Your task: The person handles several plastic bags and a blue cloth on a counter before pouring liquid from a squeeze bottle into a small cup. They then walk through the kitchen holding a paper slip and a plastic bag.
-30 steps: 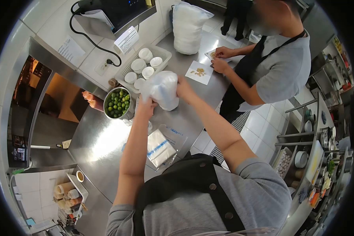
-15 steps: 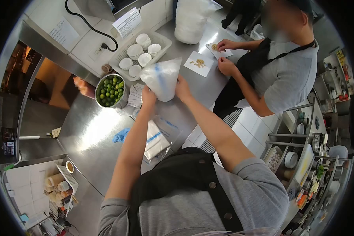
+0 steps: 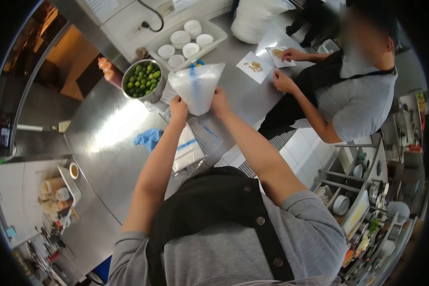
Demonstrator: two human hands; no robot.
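The head camera looks forward and down at the nearby worktop [image 3: 107, 155].

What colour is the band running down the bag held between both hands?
The band is blue; the head view shows it best.

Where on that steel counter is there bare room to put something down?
The widest bare patch of counter lies left of the pot and blue cloth. A smaller one lies between the right hand and white papers. Around the held bag it is crowded: basket beyond, pot to the left, pack nearer the body.
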